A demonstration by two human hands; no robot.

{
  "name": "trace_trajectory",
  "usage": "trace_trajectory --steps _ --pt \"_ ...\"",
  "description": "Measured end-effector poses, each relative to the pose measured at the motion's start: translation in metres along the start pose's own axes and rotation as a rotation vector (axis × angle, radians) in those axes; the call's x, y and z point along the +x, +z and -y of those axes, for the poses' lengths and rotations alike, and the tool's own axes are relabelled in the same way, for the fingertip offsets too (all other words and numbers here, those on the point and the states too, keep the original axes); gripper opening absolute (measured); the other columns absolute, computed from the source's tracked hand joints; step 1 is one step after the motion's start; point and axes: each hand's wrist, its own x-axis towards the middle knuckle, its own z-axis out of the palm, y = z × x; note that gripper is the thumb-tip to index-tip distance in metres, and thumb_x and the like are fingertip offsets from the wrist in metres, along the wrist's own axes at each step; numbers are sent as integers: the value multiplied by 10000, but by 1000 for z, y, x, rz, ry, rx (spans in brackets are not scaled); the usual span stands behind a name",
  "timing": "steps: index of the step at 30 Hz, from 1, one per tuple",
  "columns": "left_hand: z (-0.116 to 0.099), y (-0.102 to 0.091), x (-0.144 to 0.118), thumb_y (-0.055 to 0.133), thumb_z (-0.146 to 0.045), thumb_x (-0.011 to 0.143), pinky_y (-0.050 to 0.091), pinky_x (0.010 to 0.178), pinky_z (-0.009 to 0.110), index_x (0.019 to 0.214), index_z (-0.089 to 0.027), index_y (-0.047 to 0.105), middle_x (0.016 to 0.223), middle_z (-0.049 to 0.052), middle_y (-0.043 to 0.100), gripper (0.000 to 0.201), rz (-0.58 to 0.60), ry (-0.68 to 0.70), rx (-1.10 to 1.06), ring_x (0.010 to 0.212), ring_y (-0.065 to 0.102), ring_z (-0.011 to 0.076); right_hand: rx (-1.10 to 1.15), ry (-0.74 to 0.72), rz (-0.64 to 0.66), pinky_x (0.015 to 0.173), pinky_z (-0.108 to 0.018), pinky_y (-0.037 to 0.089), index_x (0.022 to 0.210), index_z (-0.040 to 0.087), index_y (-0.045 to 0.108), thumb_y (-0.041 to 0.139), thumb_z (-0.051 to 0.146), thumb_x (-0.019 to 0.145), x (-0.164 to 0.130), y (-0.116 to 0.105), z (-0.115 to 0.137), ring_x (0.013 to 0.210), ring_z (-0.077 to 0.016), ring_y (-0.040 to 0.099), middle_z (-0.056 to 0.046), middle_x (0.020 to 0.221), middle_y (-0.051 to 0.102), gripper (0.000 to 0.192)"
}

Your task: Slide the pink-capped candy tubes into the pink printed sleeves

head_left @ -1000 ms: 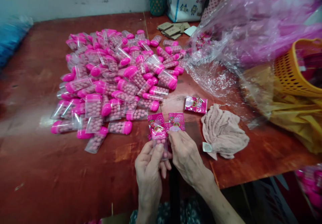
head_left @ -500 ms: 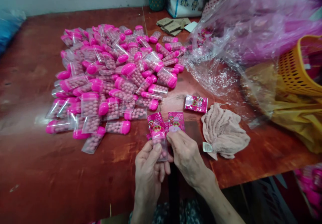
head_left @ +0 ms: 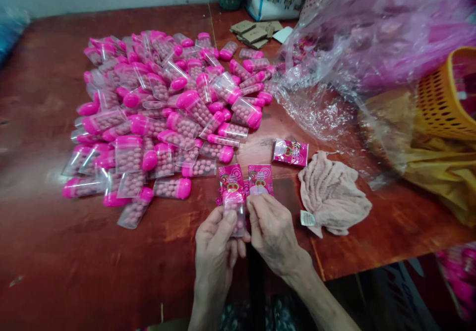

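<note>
Head view: the left hand (head_left: 217,237) grasps a small clear box (head_left: 235,217) with a pink cap and pink balls inside, its thumb pressed on the front face and its fingers curled beneath. The box is held cap uppermost, just above the near part of the red-brown desk (head_left: 178,266). Beyond the cap is a pink printed packet (head_left: 229,175), partly covered by the box; whether the two touch cannot be told.

The right hand (head_left: 273,229) is just beside the box, its fingers bent and drawn together at the near edge of a second packet (head_left: 260,177). Its fingertips are partly hidden, so I cannot tell whether it pinches anything.

The step in hand looks like close fingertip work on this one box, with the left hand steadying and the right hand doing the finer part. As I judge it, the next move calls for a steady left grip that does not squeeze the clear wall, and a light, precise touch from the right, without nudging the packets.

To the left, a large heap of similar boxes (head_left: 156,93) lies on the desk. A stack of packets (head_left: 290,152) lies to the right, beyond the right hand, and a crumpled cloth (head_left: 334,192) lies just nearer than the stack, within easy reach.
</note>
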Motion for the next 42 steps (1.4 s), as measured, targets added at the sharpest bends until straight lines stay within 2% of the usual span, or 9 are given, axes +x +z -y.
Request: trace_trajectory --steps 6,10,12,15,18,24,30,34,42 --pt "-1 2 -2 621 -296 746 273 298 99 743 -149 529 466 -30 558 173 -64 -6 -9 306 412 30 -7 -34 -23 578 -314 380 670 176 481 316 155 872 -2 0 4 630 -185 442 -48 615 496 262" --pt "-6 1 -4 630 -291 737 267 296 97 723 -147 528 456 -36 544 177 -79 15 -27 297 408 26 84 -59 -61 615 -319 405 669 170 507 328 128 881 -5 2 9 675 -187 469 -48 626 506 281" --pt "-7 1 -6 636 -292 732 262 295 97 723 -144 535 461 -33 547 179 -73 3 -13 299 415 27 162 6 -99 610 -304 417 703 164 531 356 126 890 -4 -1 10 674 -176 478 -39 632 511 259" --pt "-5 3 -8 613 -295 757 291 315 102 753 -147 543 496 -21 572 164 -55 -14 -10 325 434 32 244 103 -123 638 -295 448 857 159 570 395 106 888 -1 -8 12 721 -171 518 -50 729 573 186" --pt "-3 3 -9 577 -298 791 290 327 101 785 -150 542 510 -19 580 152 -27 -4 -21 339 434 29 257 111 -57 662 -305 462 907 172 575 389 114 892 0 -14 14 763 -182 546 -61 799 605 196" --pt "-4 0 -9 560 -298 805 263 324 104 755 -144 523 502 -11 579 166 47 -7 -16 331 422 25 230 132 93 607 -272 434 750 180 530 328 120 899 1 -16 12 666 -156 518 -39 735 558 258" --pt "-1 -2 -6 579 -288 788 223 286 106 735 -148 532 496 -34 554 158 83 -22 -96 306 410 26 98 14 55 587 -291 384 697 168 491 328 112 878 1 -13 10 632 -171 452 -38 656 488 250" --pt "-1 -2 -5 573 -300 793 228 281 101 720 -146 526 487 -30 564 177 100 -31 -75 292 406 24 47 23 91 568 -291 359 709 172 456 322 107 863 1 -11 6 626 -175 438 -33 656 462 214" --pt "-2 -3 -5 537 -357 808 222 266 93 701 -148 519 393 -29 536 236 126 -58 13 253 379 30 -14 16 318 526 -262 345 779 186 379 317 91 867 2 -13 2 585 -149 445 -3 673 454 143"
